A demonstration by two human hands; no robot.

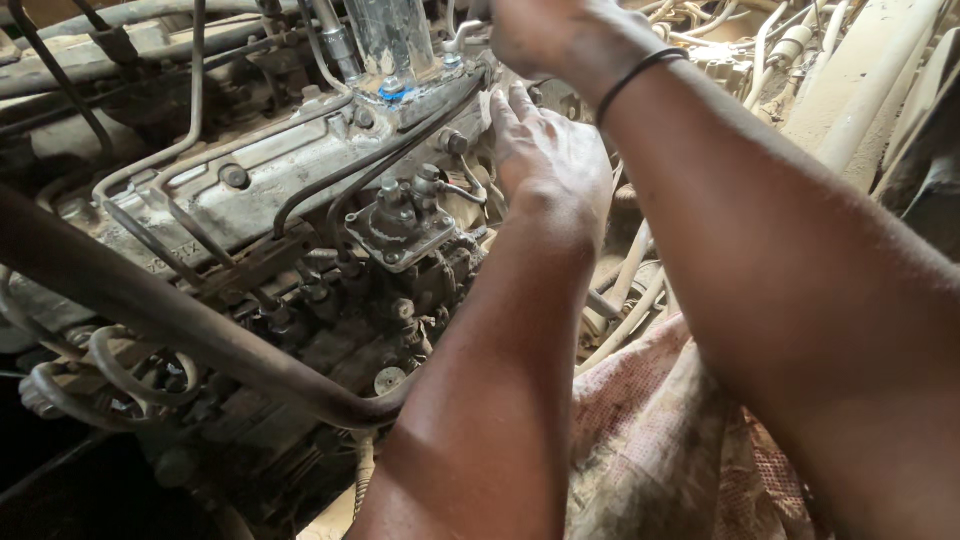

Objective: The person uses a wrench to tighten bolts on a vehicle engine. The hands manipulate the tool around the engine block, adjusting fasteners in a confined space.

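My left hand [550,160] reaches up from the bottom middle and lies flat against the right end of a dirty engine's metal cover [270,170], fingers stretched upward, nothing seen in it. It is just right of the injection pump [405,225] with its thin steel fuel lines [340,175]. My right hand [560,35], with a black band on the wrist, is above it at the top edge, curled beside a thin metal pipe [462,38] and a clear glass bowl [392,35]. Its fingers are partly cut off by the frame, so its hold is unclear.
A thick rusty pipe [190,325] crosses the lower left in front of the engine. Curved hoses [120,375] loop below it. Pale dusty cables and tubes [640,290] hang at the right, above a stained reddish cloth [650,400]. A light-coloured body panel [870,80] rises at top right.
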